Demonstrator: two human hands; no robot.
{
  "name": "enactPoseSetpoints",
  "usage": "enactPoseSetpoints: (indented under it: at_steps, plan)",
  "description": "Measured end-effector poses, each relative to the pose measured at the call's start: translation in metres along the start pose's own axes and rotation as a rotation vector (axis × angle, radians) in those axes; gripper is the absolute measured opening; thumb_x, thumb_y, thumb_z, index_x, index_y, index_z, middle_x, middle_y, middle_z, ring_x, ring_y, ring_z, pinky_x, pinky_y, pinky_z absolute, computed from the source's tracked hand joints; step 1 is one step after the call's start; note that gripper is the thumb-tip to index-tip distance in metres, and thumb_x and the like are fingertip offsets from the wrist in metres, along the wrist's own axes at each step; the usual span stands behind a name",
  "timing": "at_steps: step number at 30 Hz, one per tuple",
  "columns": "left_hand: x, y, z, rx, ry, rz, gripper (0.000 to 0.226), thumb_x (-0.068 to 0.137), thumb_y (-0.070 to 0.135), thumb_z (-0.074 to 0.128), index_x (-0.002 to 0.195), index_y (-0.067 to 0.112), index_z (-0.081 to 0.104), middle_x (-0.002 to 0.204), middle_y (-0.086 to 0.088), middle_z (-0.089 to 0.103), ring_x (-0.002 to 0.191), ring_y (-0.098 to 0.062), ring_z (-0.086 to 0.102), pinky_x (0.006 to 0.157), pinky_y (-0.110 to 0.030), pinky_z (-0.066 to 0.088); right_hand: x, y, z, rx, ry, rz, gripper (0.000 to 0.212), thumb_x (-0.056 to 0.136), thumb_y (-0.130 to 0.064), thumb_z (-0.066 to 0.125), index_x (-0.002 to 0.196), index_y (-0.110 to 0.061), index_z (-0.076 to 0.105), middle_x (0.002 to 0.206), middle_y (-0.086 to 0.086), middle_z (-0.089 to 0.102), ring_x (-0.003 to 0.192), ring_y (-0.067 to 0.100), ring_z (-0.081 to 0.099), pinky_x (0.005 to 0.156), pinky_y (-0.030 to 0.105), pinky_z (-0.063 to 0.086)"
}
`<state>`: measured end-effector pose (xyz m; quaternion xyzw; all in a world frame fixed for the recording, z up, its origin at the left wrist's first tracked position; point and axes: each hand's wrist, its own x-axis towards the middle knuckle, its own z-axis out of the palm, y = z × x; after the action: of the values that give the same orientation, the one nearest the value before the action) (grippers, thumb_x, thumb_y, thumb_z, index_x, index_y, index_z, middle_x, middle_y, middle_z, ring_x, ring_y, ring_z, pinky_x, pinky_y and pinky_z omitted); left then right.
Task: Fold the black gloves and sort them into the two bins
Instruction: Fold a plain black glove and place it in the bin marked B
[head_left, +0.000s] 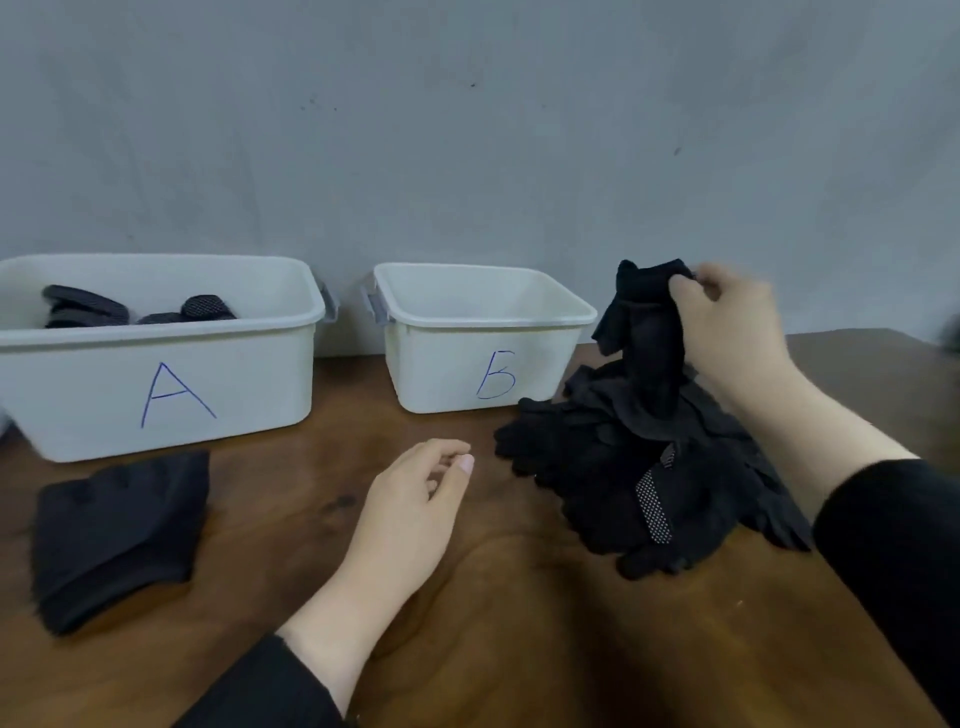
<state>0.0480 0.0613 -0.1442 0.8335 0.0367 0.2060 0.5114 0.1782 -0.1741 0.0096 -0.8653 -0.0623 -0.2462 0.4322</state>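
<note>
Your table (519, 623) is dark brown wood, grain and a few dull marks showing; both black sleeves come in from the near edge. Nearest you, the middle of the table is bare wood between your arms.

Your left hand (410, 514) hovers over that bare middle, fingers loosely curled, gripping nothing. To its left, 1 folded glove (119, 535) lies flat near the table's left edge, just in front of bin A.

To the right, the glove pile (649, 478) sprawls on the wood, a dotted grip strip showing on 1 piece. It sits just beside bin B's front right corner and blocks a straight path from your right arm to that bin.

Your right hand (727, 322) is above the pile, fingers pinching the top of 1 raised glove (649, 332), which hangs down to touch the heap.

Further back, 2 white bins stand side by side with a narrow gap between their grey handles. Bin A (156, 384) on the left holds several folded gloves (88, 306). Bin B (467, 374) shows only its white inside wall; its floor is hidden.

Behind the bins, a plain grey wall (467, 130) with small dark specks.
</note>
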Motion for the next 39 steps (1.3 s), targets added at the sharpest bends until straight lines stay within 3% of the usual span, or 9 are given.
enactPoseSetpoints:
  at_steps: [3,5,9,12,15,22,29,34,39]
  plan:
    - [0.002,0.007,-0.002,-0.221,0.001,-0.094,0.028,0.097,0.047,0.051,0.121,0.038,0.063,0.115,0.020,0.066,0.104,0.013,0.056,0.091,-0.004,0.042,-0.017,-0.026,-0.005,0.472,-0.103,0.188,0.016,0.095,-0.028,0.056,0.088,-0.013,0.056,0.077,0.008,0.048,0.064,0.020,0.048,0.059,0.026,0.041]
    - [0.003,0.014,-0.003,-0.491,-0.059,-0.181,0.044,0.091,0.058,0.048,0.130,0.039,0.057,0.123,0.019,0.065,0.113,0.006,0.059,0.105,-0.026,0.047,-0.032,-0.034,0.001,0.685,-0.245,0.267,0.007,0.099,-0.021,0.054,0.097,-0.014,0.054,0.069,0.006,0.045,0.052,0.015,0.044,0.048,0.024,0.038]
    - [0.002,0.028,-0.014,-1.132,-0.291,-0.417,0.060,0.088,0.059,0.053,0.138,0.027,0.050,0.133,0.000,0.064,0.123,-0.019,0.060,0.108,-0.050,0.045,-0.063,-0.041,0.023,0.780,-0.446,0.333,0.010,0.098,-0.021,0.053,0.093,-0.014,0.058,0.065,0.004,0.044,0.056,0.017,0.041,0.048,0.027,0.039]
    - [-0.007,0.035,-0.027,-1.175,-0.363,-0.394,0.045,0.100,0.046,0.049,0.137,0.023,0.055,0.135,-0.004,0.063,0.126,-0.025,0.058,0.109,-0.054,0.042,-0.088,-0.039,0.046,0.821,-0.531,0.395,0.028,0.096,-0.022,0.055,0.113,-0.002,0.065,0.096,0.023,0.062,0.083,0.042,0.064,0.075,0.041,0.061]
    - [-0.016,0.035,-0.041,-1.074,-0.226,-0.394,0.031,0.103,0.024,0.053,0.132,0.019,0.060,0.128,-0.002,0.068,0.120,-0.022,0.063,0.107,-0.049,0.046,-0.114,-0.036,0.063,0.842,-0.610,0.423,0.036,0.098,-0.019,0.058,0.125,0.004,0.062,0.121,0.030,0.066,0.115,0.049,0.063,0.102,0.056,0.050]
    - [-0.010,0.013,-0.114,-0.550,-0.046,-0.366,0.021,0.095,0.019,0.065,0.115,0.018,0.070,0.109,0.001,0.075,0.103,-0.015,0.071,0.095,-0.035,0.055,-0.142,-0.067,0.097,0.717,-0.743,0.355,0.037,0.094,-0.008,0.066,0.128,-0.021,0.058,0.099,0.024,0.072,0.070,0.032,0.065,0.069,0.041,0.058]
    - [-0.012,-0.014,-0.182,0.260,0.375,-0.064,0.022,0.094,0.030,0.063,0.116,0.029,0.063,0.106,0.015,0.062,0.093,0.002,0.059,0.079,-0.009,0.044,-0.169,-0.078,0.135,0.750,-0.617,0.455,0.021,0.100,-0.008,0.060,0.119,-0.015,0.055,0.116,0.018,0.061,0.070,0.033,0.074,0.074,0.048,0.064]
    - [-0.052,-0.056,-0.209,0.665,0.212,-0.005,0.023,0.090,0.049,0.059,0.098,0.029,0.068,0.090,0.018,0.057,0.088,0.001,0.052,0.079,-0.024,0.045,-0.189,-0.050,0.140,-0.290,-0.667,-0.179,0.026,0.095,-0.060,0.054,0.084,-0.039,0.065,0.059,-0.013,0.067,0.055,0.005,0.063,0.060,0.030,0.056]
    - [-0.062,-0.064,-0.216,0.810,-0.074,-0.099,0.059,0.075,0.082,0.044,0.109,0.038,0.064,0.103,0.021,0.057,0.097,-0.001,0.051,0.091,-0.032,0.045,-0.182,-0.037,0.143,-0.184,-0.692,-0.548,0.016,0.092,-0.055,0.058,0.096,-0.041,0.065,0.103,-0.026,0.055,0.098,-0.004,0.053,0.085,0.016,0.044]
